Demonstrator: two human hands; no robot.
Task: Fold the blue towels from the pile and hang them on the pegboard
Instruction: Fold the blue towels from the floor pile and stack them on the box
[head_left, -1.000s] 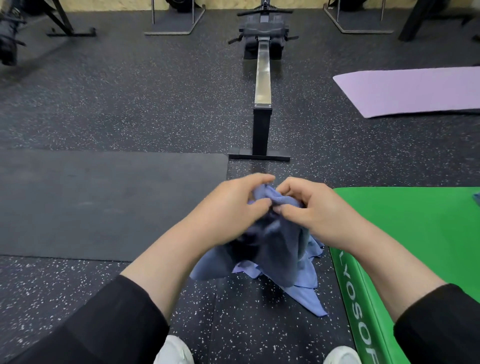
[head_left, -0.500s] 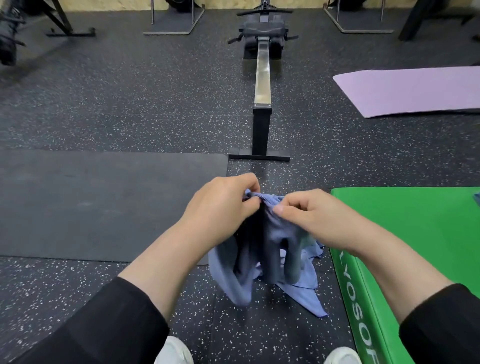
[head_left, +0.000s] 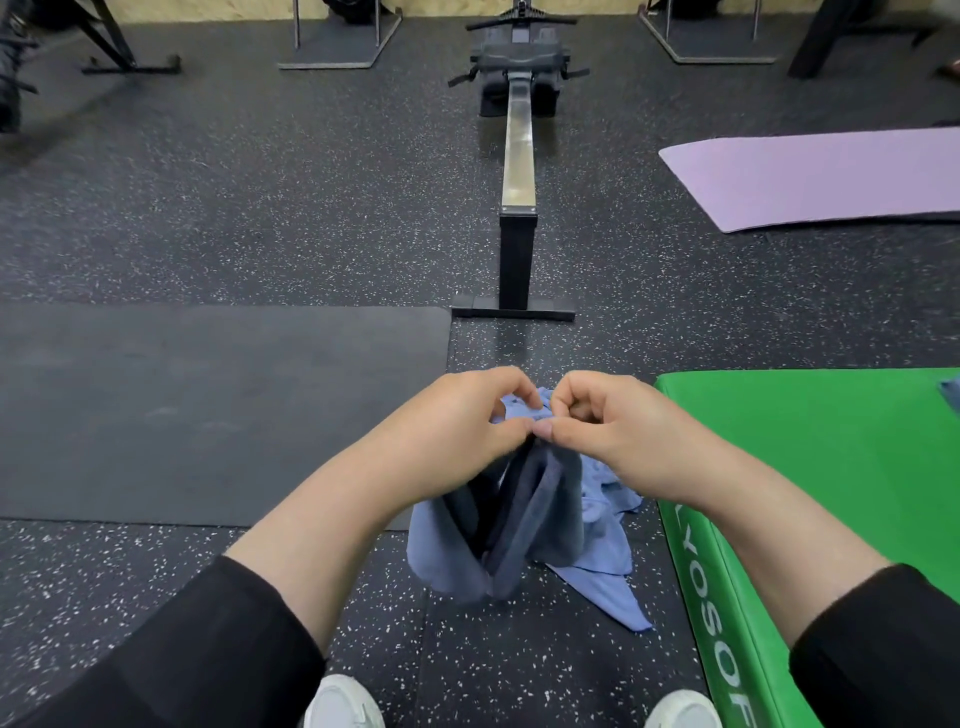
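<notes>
So both hands are up in the lower middle of the frame, knuckles almost meeting. The left hand (head_left: 457, 421) has its fingers curled over and its thumb pinching the top edge of the blue towel (head_left: 519, 525), and the right hand (head_left: 618, 426) is doing the same thing just beside it, thumb and forefinger nipped on that same bunched edge with the other fingers tucked in. Neither hand is open at all; the two thumb tips are basically touching each other.

The towel hangs down from that pinch in a few dark vertical folds, with its bottom ending above the speckled floor (head_left: 260, 208). Behind and below it, the pile of blue towels (head_left: 608, 545) lies on the floor, right up against the side of the green mat (head_left: 805, 467) in the lower right. One light blue corner sticks out toward the bottom of the frame.

Compared with half a second ago, the hands have closed in on each other; there was a stretch of towel edge between them and now that's gone. The hanging part looks more gathered and narrower too, and a full second back it was more of a wad in both hands.

Also in shot: a black mat (head_left: 208, 405) on the left, a rowing machine (head_left: 519, 156) at top centre, and a purple mat (head_left: 831, 176) at upper right.
</notes>
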